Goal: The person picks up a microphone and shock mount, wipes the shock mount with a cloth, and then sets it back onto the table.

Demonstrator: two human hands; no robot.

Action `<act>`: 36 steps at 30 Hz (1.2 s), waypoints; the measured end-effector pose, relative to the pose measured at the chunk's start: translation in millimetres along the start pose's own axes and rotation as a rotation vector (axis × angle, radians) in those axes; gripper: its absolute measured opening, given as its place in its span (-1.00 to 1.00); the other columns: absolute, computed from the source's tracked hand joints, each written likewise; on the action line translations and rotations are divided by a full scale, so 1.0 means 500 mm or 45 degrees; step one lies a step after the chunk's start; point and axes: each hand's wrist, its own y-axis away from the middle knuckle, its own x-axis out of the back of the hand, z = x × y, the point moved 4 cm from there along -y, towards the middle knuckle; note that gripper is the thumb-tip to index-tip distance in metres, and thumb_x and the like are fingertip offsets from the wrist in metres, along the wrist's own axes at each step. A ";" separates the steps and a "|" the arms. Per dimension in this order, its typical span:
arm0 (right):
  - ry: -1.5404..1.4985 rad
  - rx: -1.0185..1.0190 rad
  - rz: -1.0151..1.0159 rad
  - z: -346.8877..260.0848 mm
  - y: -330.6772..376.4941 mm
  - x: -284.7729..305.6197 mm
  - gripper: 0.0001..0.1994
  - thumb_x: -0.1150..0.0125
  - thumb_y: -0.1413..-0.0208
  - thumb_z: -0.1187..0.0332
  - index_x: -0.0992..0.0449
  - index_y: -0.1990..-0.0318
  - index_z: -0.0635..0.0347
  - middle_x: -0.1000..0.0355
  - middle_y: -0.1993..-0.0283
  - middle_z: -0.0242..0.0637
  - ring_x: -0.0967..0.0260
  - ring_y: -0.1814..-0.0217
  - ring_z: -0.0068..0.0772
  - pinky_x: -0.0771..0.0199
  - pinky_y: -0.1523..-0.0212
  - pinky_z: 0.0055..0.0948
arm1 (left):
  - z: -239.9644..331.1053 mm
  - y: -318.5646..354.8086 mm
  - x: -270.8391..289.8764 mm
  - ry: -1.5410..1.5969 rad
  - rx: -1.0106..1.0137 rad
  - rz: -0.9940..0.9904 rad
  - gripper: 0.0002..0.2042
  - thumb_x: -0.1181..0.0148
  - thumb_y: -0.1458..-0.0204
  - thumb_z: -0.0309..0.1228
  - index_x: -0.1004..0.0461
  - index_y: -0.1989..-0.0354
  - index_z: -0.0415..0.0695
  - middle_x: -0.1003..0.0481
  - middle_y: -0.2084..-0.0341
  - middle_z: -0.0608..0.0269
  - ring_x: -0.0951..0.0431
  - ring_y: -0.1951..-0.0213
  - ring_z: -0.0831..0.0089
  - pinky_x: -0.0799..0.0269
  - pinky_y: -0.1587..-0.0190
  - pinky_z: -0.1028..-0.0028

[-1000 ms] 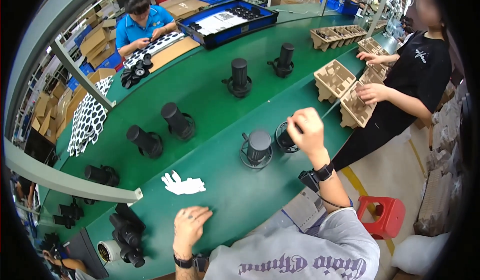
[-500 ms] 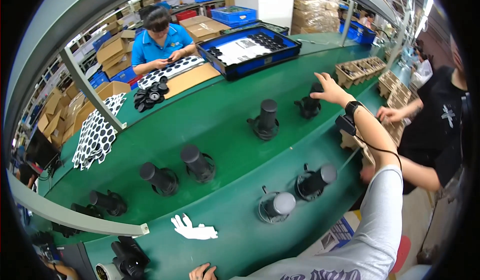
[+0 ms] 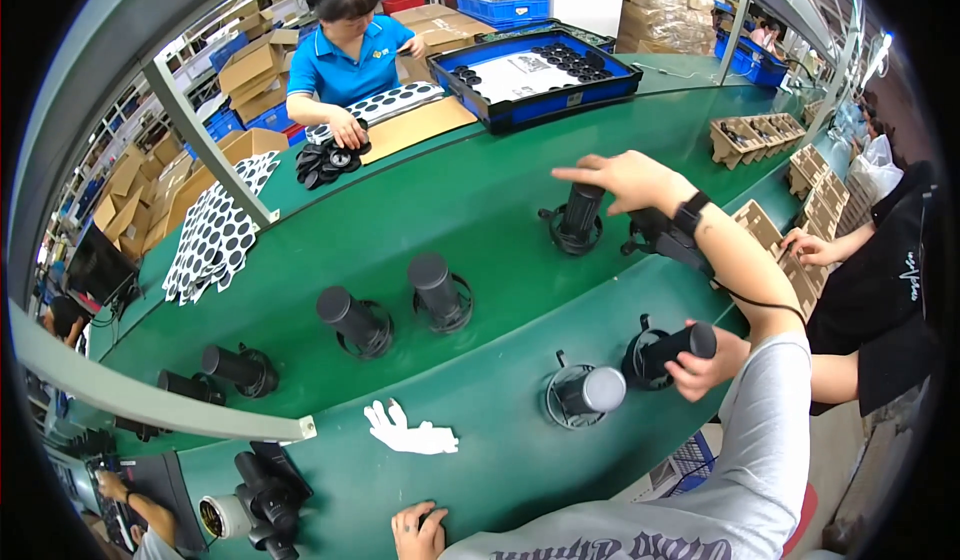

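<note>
My right hand (image 3: 625,182) reaches across the green work surface (image 3: 500,360). Its index finger points left and the other fingers bend over the top of a black cylindrical housing (image 3: 578,222) with a ring-shaped base; whether they touch it is unclear. Under my right wrist sits a second black housing (image 3: 650,228), partly hidden by the forearm. My left hand (image 3: 416,534) rests at the near edge, fingers curled, with a small dark bit between them. Nearest to it are a white glove (image 3: 410,432) and a black device (image 3: 265,490) with a round white part.
Several black housings (image 3: 438,290) stand on the surface. At right a co-worker's hand (image 3: 712,362) grips one; another hand (image 3: 815,248) touches cardboard trays (image 3: 800,270). Across, a person in blue handles black discs (image 3: 328,160) beside a blue tray (image 3: 535,110). A metal post (image 3: 205,140) rises left.
My right hand has moved left to another housing, and the one it was at now stands nearer, under my wrist. A co-worker's hand has closed on a near housing. The view has shifted.
</note>
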 end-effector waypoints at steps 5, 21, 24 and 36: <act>-0.003 -0.098 -0.013 -0.019 -0.021 0.015 -0.61 -0.30 0.13 0.23 -0.45 0.07 -0.04 -0.43 0.18 -0.24 -0.43 0.15 -0.11 -0.45 0.15 -0.21 | 0.010 -0.023 0.010 0.002 -0.142 0.190 -0.70 -0.10 0.21 -0.61 -0.56 0.28 0.01 -0.48 0.16 0.32 -0.46 0.15 0.31 -0.32 0.13 0.32; -2.030 0.346 0.786 -0.313 0.267 0.237 -0.40 -0.44 0.25 0.12 -0.38 0.05 0.21 -0.38 0.05 0.08 -0.39 0.03 -0.15 -0.43 0.02 -0.24 | 0.297 -0.186 0.384 0.743 -0.664 0.642 -0.02 -0.55 0.44 -0.03 -0.17 -0.17 -0.28 -0.31 -0.04 -0.15 -0.58 0.28 0.25 -0.59 0.44 0.46; -2.166 0.497 0.697 -0.366 0.249 0.197 -0.39 -0.47 0.23 0.12 -0.37 0.01 0.13 -0.35 0.05 0.14 -0.40 0.07 -0.11 -0.49 0.10 -0.24 | 0.374 -0.170 0.406 0.415 -0.834 0.761 -0.17 -0.57 0.42 -0.16 -0.28 -0.06 -0.24 -0.28 0.01 -0.12 -0.49 0.13 0.21 -0.61 0.44 0.49; -2.669 0.348 0.507 -0.459 0.224 0.131 -0.22 -0.43 0.19 0.00 -0.25 -0.12 0.30 -0.33 -0.03 0.16 -0.46 0.06 -0.13 -0.57 0.10 -0.26 | 0.376 -0.122 0.380 0.325 -0.890 0.894 -0.46 -0.54 0.37 -0.33 -0.47 0.16 -0.25 -0.28 0.25 0.12 -0.47 0.39 0.41 -0.51 0.52 0.57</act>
